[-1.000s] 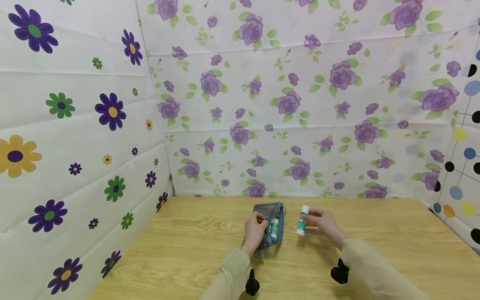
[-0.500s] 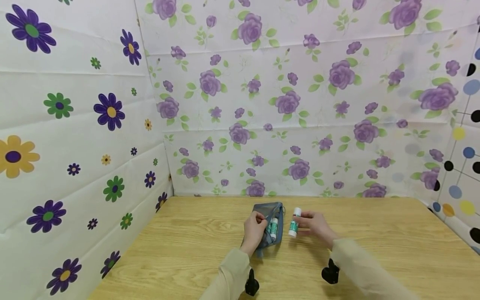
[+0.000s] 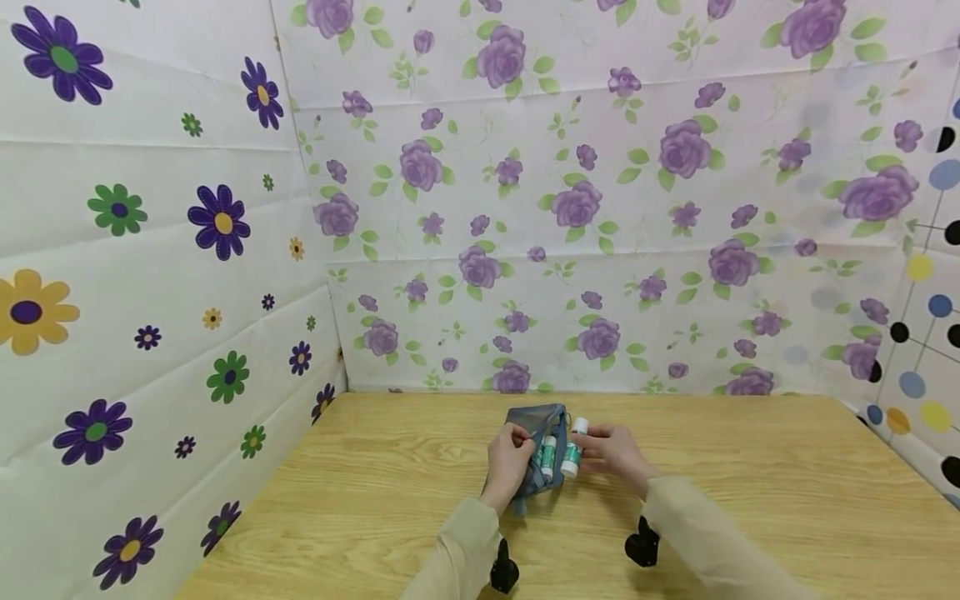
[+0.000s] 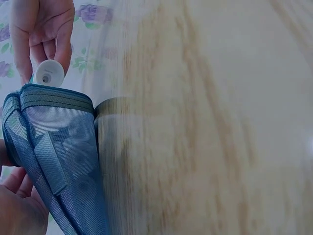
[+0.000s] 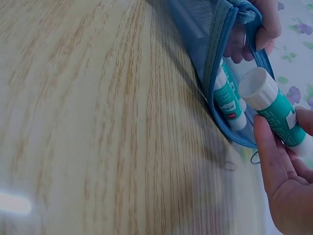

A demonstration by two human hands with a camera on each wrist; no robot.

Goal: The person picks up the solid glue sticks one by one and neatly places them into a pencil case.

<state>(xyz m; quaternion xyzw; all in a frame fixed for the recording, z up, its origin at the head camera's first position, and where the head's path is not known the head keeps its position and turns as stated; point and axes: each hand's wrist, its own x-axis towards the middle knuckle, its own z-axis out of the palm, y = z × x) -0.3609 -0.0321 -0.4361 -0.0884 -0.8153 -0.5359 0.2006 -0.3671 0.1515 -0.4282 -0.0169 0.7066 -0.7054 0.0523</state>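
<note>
A blue mesh zipper pouch (image 3: 534, 412) lies on the table with its zipped mouth spread toward the right. My left hand (image 3: 510, 467) pinches the pouch's edge and holds the mouth apart. Inside it are green-and-white glue sticks (image 5: 229, 105), also visible dimly through the mesh in the left wrist view. Between the thumb and fingers of my right hand (image 3: 617, 454) is another glue stick (image 5: 279, 115), tilted, its white end right at the pouch's opening. In the left wrist view that glue stick (image 4: 49, 73) shows end-on just beyond the zipper edge.
The wooden table (image 3: 375, 500) spreads around the pouch on all sides. Behind it stands a floral curtain (image 3: 577, 292), with a flower-print sheet (image 3: 172, 275) on the left and a dotted one (image 3: 922, 350) on the right. Black wrist cameras (image 3: 642, 546) hang below both sleeves.
My right hand has moved left with the glue stick, from a gap away up to the pouch's mouth, and the stick leans more. My left hand and the pouch stay nearly still.
</note>
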